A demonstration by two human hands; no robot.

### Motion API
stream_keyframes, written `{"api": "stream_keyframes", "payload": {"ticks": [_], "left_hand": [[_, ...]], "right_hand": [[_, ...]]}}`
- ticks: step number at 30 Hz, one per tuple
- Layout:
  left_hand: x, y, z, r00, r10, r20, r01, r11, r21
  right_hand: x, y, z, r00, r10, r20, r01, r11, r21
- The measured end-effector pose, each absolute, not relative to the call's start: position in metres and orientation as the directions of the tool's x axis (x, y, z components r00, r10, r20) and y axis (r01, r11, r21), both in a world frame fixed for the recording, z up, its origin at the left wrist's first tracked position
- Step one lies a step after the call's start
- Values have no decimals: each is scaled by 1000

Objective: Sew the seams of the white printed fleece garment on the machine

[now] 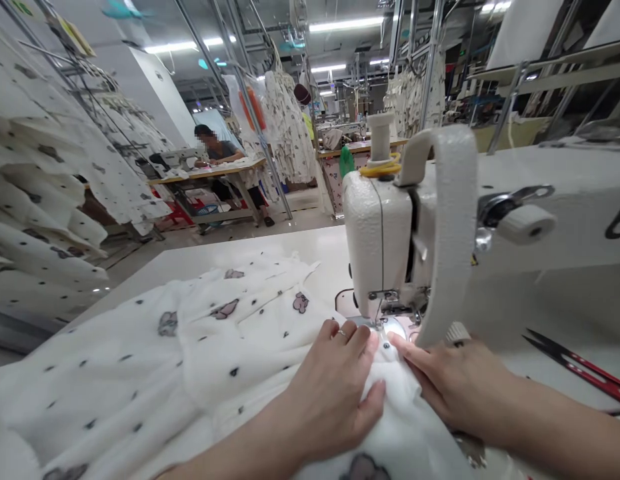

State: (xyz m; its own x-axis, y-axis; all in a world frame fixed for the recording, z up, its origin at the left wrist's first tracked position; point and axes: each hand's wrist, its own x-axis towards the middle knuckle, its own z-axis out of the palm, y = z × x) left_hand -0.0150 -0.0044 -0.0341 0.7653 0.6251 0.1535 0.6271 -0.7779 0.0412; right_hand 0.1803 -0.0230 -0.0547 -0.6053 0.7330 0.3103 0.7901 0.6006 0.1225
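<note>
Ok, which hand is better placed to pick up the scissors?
Probably the right hand: the scissors lie on its side, while the left hand, resting on the cloth, is farther away.

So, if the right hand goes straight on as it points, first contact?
Probably the fingertips of the left hand; the needle end of the sewing machine is close by, depth unclear.

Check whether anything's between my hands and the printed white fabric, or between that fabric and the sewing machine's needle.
Nothing visible is: your left hand and right hand both touch the white fabric, which reaches the needle area under the sewing machine's head. The scissors lie right of there, out of the way.
</note>
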Motion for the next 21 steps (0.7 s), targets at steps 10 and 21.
{"api": "stream_keyframes", "payload": {"ticks": [10, 21], "left_hand": [[-19, -71, -62, 703, 631, 329, 698, -700, -149], [-23, -11, -36, 537, 750, 386, 603, -661, 446]], "right_hand": [[195, -34, -42, -696, 572, 434, 612, 789, -57], [136, -70, -110, -744, 128, 655, 230, 970, 72]]}}
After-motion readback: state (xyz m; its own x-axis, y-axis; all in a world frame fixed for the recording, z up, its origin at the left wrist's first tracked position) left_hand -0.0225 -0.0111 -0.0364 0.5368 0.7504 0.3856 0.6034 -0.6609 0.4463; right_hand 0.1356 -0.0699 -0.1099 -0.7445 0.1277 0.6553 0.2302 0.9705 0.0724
